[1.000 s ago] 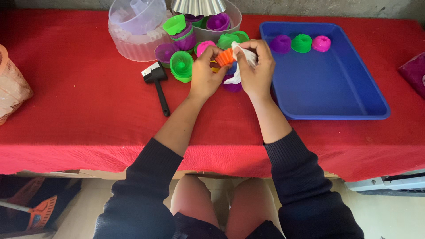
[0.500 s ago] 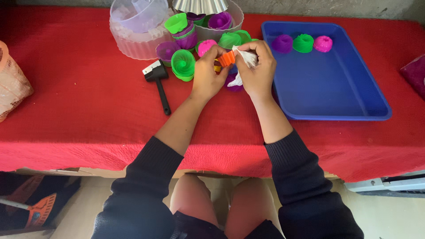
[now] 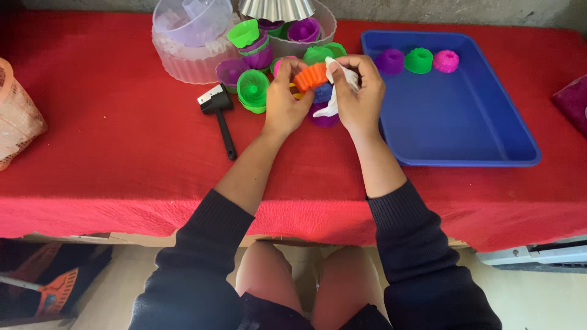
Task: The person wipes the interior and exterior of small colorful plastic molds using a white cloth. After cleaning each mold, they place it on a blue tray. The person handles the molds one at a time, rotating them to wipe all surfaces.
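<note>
Three moulds [image 3: 419, 60] in blue tray [image 3: 465, 134]; black scraper [image 3: 219, 116] near left hand [image 3: 284, 104].

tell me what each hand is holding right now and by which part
The left hand holds an orange fluted cup by its side wall. The right hand holds a white cloth, bunched in its fingers, against the cup.

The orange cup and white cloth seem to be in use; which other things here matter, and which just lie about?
In use: left hand holding orange cup; right hand holding white cloth; blue tray with three cups.
Lying about: black scraper, clear plastic container, pink basket.
</note>
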